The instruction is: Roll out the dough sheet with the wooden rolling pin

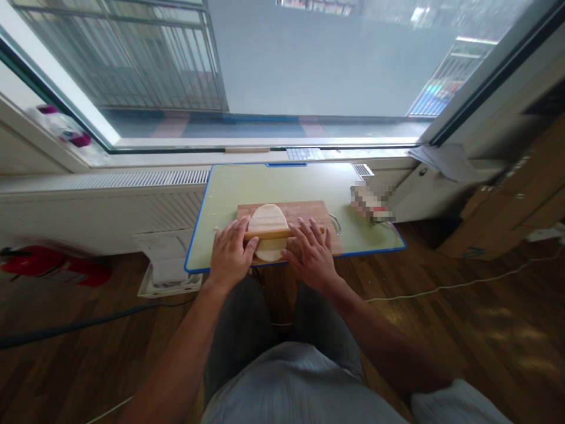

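A wooden rolling pin [274, 234] lies crosswise over a flat, pale oval of dough [267, 217]. The dough rests on a wooden cutting board [311, 211] with a metal handle at its right side, and shows both above and below the pin. My left hand [232, 248] grips the pin's left end, thumb toward the middle. Over its right end is my right hand [312, 252], fingers laid across the pin and thumb near the dough's edge. The pin's ends are mostly hidden under my hands.
Beneath the board is a blue-edged pale green table [233, 182], against a radiator [101, 212] and window. A blurred-out object [371, 203] sits at its right side. On the floor are a fire extinguisher [57, 266], cables and a white tray [170, 287]; cardboard boxes [489, 218] stand right.
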### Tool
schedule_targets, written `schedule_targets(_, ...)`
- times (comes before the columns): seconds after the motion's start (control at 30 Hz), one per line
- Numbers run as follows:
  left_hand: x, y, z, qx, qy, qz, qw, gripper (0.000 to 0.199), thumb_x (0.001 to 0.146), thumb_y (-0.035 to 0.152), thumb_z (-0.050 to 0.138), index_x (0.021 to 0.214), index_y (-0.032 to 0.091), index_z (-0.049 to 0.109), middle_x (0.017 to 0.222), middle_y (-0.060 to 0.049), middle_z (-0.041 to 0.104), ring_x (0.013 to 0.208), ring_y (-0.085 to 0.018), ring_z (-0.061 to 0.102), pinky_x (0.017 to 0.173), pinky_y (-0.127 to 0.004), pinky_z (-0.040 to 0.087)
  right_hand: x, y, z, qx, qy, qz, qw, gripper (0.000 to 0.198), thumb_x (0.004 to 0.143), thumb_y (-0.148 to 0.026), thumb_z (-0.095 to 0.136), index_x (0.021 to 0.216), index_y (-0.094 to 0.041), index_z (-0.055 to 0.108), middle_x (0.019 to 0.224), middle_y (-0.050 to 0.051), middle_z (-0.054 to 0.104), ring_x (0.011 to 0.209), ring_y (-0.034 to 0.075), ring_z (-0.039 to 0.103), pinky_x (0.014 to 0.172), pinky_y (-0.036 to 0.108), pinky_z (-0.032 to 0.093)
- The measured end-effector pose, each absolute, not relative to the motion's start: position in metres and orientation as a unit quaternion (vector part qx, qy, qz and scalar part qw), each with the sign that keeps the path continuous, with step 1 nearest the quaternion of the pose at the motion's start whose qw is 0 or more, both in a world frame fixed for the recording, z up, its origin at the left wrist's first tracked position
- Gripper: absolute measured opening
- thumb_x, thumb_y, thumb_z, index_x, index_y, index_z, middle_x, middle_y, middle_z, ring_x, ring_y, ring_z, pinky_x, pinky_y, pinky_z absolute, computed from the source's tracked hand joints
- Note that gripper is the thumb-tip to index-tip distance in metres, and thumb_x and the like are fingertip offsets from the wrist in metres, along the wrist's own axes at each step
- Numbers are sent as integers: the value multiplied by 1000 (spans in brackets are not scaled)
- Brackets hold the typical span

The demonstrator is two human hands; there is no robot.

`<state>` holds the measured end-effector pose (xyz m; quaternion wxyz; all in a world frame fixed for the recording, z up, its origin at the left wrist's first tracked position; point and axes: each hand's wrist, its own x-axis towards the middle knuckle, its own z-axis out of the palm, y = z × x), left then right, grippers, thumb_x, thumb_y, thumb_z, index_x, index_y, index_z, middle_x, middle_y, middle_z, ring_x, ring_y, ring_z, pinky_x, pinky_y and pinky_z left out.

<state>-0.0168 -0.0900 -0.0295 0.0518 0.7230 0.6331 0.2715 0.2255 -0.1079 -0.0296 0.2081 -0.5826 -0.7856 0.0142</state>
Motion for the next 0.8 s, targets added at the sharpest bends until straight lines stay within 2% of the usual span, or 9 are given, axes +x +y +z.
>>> schedule_targets(0.13,-18,-89,-32,721,621,305,47,54,107,47,48,154,22,57,158,-14,64,151,-30,54,132,-57,30,225,-116,-31,-592,-777,3,212,62,109,-58,54,164,-29,52,176,8,42,169,35,21,135,68,6)
schedule_targets(0.33,-18,-80,-29,722,614,314,62,38,107,48,49,130,25,70,153,-12,68,147,-28,56,129,-53,33,223,-109,-28,-602,-774,11,197,63,110,-57,51,166,-29,49,176,8,43,168,35,24,134,68,10)
schedule_targets(0.4,-18,-76,-28,721,621,302,58,38,108,49,48,126,25,73,155,-11,67,148,-29,55,129,-54,33,221,-103,-28,-604,-773,12,193,65,109,-58,51,167,-28,47,176,8,42,168,35,25,134,68,12)
schedule_targets(0.6,-17,-62,-25,722,642,254,34,52,110,52,40,149,29,66,166,-10,57,154,-33,48,131,-63,27,218,-82,-29,-604,-773,22,193,69,110,-61,49,169,-28,44,178,9,39,168,37,23,134,71,10)
schedule_targets(0.8,-16,-43,-20,716,656,239,29,54,111,51,37,150,30,67,167,-9,57,154,-34,48,131,-66,26,214,-63,-20,-616,-768,35,172,70,110,-63,49,169,-25,44,177,10,40,167,36,26,134,71,12)
